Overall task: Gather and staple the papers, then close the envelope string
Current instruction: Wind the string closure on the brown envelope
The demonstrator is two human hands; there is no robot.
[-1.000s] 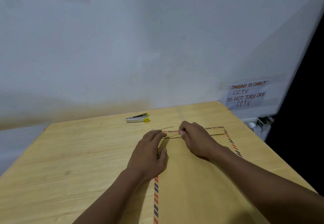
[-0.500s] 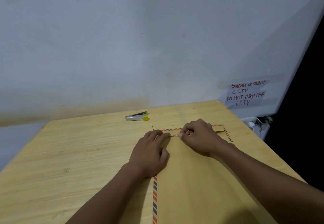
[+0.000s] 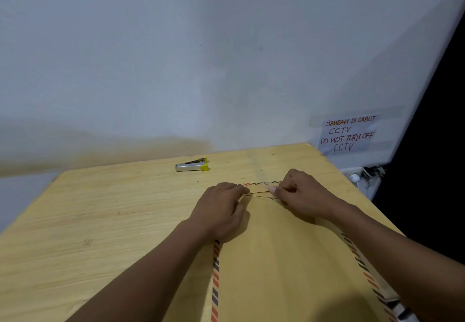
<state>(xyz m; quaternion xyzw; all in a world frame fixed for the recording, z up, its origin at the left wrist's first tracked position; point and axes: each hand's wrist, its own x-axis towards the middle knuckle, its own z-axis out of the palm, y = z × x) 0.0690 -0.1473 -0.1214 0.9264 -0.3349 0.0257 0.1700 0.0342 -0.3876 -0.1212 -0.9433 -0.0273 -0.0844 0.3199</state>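
Observation:
A large brown envelope (image 3: 281, 266) with a red-and-blue striped border lies flat on the wooden table (image 3: 100, 221). Its flap is folded down at the far edge. A thin dark string (image 3: 259, 194) runs across the flap between my two hands. My left hand (image 3: 219, 211) rests palm down on the envelope's far left corner, fingertips touching the string's left end. My right hand (image 3: 304, 195) pinches the string's right end near the flap's fastener. A silver stapler (image 3: 191, 165) with a yellow end lies beyond the envelope. No loose papers are visible.
A white wall rises just behind the table. A handwritten paper notice (image 3: 348, 133) is taped to it at the right. A white power socket with plugs (image 3: 359, 174) sits past the table's right edge.
The flap has been folded down flat. My right hand has moved slightly right, and the string is now stretched between both hands.

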